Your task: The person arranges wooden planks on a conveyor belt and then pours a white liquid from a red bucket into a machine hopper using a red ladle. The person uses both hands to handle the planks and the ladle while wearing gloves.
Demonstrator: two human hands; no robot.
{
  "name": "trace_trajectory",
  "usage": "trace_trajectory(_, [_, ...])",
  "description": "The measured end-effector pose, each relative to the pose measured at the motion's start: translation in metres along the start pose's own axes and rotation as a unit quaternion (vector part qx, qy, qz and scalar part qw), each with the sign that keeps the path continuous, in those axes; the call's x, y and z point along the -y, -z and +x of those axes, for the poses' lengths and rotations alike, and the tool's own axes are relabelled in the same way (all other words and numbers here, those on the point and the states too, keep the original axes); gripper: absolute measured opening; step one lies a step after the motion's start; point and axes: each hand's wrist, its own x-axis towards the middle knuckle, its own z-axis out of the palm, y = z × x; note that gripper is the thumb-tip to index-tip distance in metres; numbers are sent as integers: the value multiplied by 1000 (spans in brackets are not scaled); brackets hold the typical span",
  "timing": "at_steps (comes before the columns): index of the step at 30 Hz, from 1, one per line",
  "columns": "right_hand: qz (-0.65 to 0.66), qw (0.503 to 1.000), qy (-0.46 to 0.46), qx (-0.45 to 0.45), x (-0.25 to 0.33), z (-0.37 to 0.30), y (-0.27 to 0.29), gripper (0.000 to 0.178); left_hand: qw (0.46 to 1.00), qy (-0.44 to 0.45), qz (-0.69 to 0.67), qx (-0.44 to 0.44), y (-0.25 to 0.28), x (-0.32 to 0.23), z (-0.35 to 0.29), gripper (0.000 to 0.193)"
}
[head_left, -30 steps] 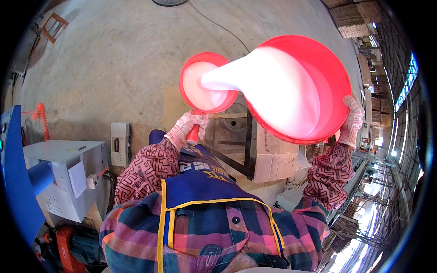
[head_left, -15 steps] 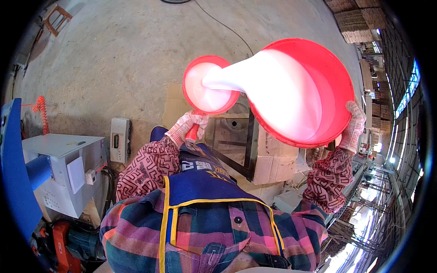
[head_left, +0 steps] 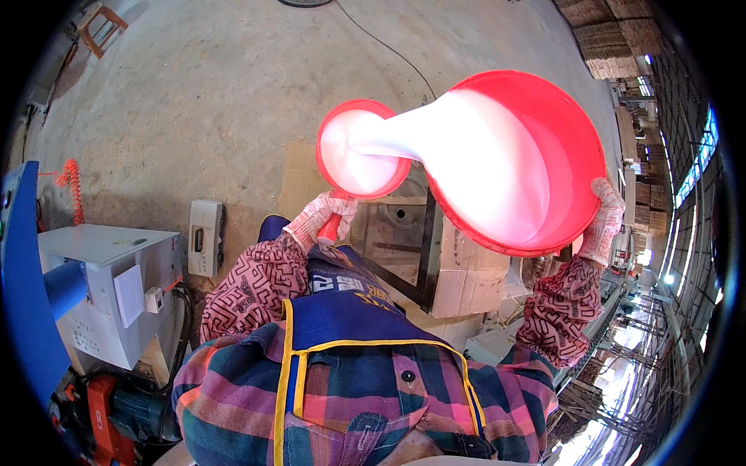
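My gloved left hand (head_left: 328, 215) is closed around the handle of a red dipper (head_left: 320, 147), held level in front of me. At the right, my gloved right hand (head_left: 606, 221) grips the side of a large red bucket (head_left: 571, 175), tilted toward the left. A thick stream of white liquid (head_left: 482, 163) runs over the bucket's lip into the dipper, where white liquid covers the inside. Part of the right hand's fingers is hidden behind the bucket wall.
Below the bucket stand a cardboard box (head_left: 470, 283) and a dark-framed unit (head_left: 396, 233). A grey metal cabinet (head_left: 101, 287) with a blue pipe is at the left, beside a grey case (head_left: 206, 237). A wooden stool (head_left: 101, 29) stands far left; cardboard stacks (head_left: 610, 39) are far right.
White liquid keeps pouring, and its level in the dipper looks higher. Dipper and bucket have shifted slightly down in the picture; both hands keep their grips.
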Motion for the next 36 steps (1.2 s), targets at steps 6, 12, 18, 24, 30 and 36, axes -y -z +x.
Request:
trace_trajectory(6, [12,1000,-6,-10,1,-1,1,56,1000,26,0,-8,-17,-10,-12,22])
trace_trajectory(12, [52,998,-36,-4,-15,13,22,59,999,0,31,11,-36,-16,-23,24])
trace_trajectory(18, [49,998,-16,-32,-22,18,27,60,998,-12,11,60,-43,-17,-20,27])
trace_trajectory(24, [56,998,-36,3,-23,9,39,52,998,-24,16,50,-55,-18,-28,26])
trace_trajectory(30, [78,995,-57,5,-25,7,35,42,997,-27,21,72,-52,-17,-26,27])
trace_trajectory(36, [73,996,-46,-12,-22,0,30,33,996,-52,30,66,-55,-19,-29,26])
